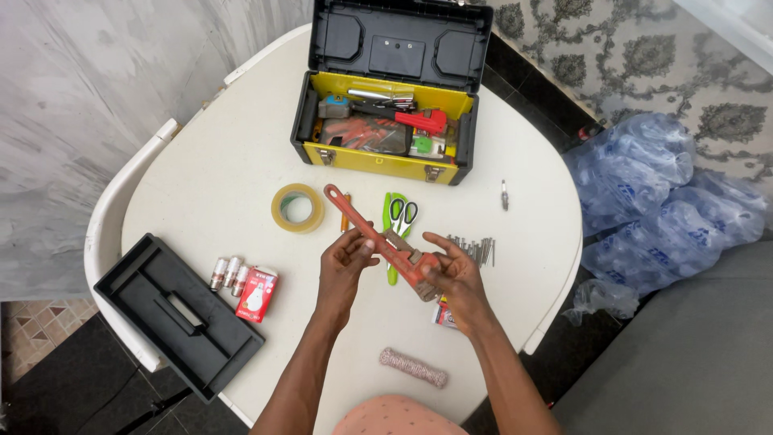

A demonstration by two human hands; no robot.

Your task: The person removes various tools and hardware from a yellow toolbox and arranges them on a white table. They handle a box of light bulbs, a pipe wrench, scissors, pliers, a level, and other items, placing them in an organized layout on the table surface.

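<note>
On a white round table (pixel 225 169), both hands hold a red metal pipe wrench (pixel 378 238) above the middle: the left hand (pixel 346 262) has its fingers closed on the handle, and the right hand (pixel 451 274) wraps the jaw end, probably to steady it. Green-handled scissors (pixel 400 216) lie just behind it, with a roll of clear tape (pixel 296 207) and a pile of steel nails (pixel 475 250) near, and farther back stands the open yellow and black toolbox (pixel 386 97).

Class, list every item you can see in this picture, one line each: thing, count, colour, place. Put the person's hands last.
pipe wrench: 1, red, held above table centre
toolbox: 1, black and yellow, open, table's far side
tool tray: 1, black, left edge
tape roll: 1, tan, left of wrench
scissors: 1, green, behind wrench
nails: several, grey, right of hands
bulb box: 1, red, beside tray
twine bundle: 1, pinkish, near edge
table: 1, white
left hand: on wrench handle
right hand: at wrench head
</note>
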